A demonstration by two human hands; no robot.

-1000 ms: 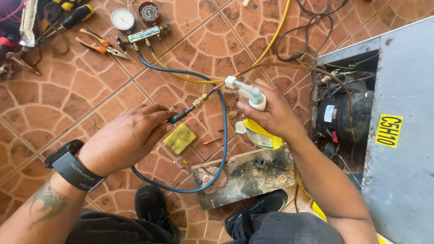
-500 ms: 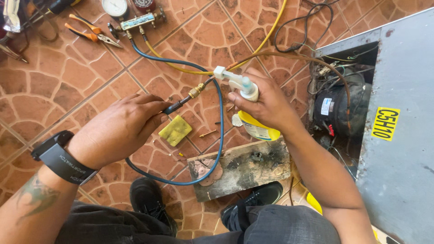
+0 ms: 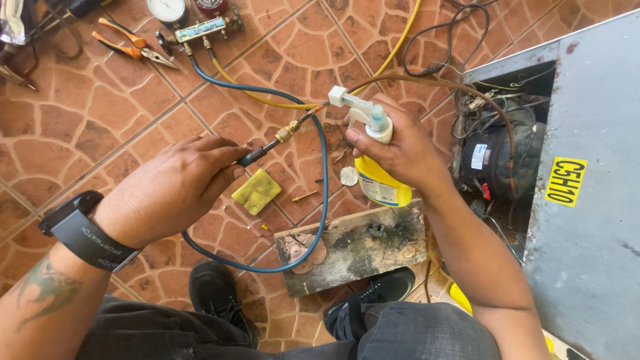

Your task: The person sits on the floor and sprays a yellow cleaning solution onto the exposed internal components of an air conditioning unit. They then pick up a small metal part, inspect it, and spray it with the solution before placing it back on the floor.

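Nearest, a scorched wooden board (image 3: 353, 245) lies on the tiled floor (image 3: 80, 133) between the shoes, apparently shielding the tiles. Left hand (image 3: 175, 190): fingers clenched on the blue hose (image 3: 323, 173) end, raising its brass fitting (image 3: 288, 131) toward the nozzle. Right hand (image 3: 400, 150): fingers grasping a yellow spray bottle (image 3: 381, 180), aimed at that fitting. Yellow sponge (image 3: 257, 191) below. Farther off, gauge manifold (image 3: 200, 28), pliers (image 3: 130, 43); right, the open compressor bay (image 3: 497, 160)

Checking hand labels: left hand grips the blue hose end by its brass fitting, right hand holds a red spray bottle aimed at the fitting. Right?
Not quite: in the head view the spray bottle in the right hand is yellow with a white trigger head, not red. The left hand does hold the blue hose end.
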